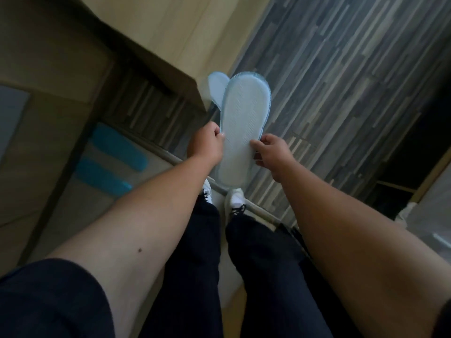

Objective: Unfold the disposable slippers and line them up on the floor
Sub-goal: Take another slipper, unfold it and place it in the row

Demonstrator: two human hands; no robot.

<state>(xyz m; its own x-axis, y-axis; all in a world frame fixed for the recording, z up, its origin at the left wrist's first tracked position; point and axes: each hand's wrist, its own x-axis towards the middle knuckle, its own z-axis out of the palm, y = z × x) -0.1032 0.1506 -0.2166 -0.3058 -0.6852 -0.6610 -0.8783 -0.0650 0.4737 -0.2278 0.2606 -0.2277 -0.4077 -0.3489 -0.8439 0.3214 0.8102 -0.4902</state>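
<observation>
Striped grey floor at frame centre. Flat pale-blue slipper pair pinched by left hand and right hand; soles best peeled apart gently.

The light is dim and a little cold. The brightest part is the pale wall at the top, so light seems to come from there. The right side falls into deep shadow (almost black near the edge). Everything is a bit soft; the two blue slippers at my left are blurred. The striped floor lines fan out and lean toward the corners, and my forearms look stretched at the bottom.
</observation>
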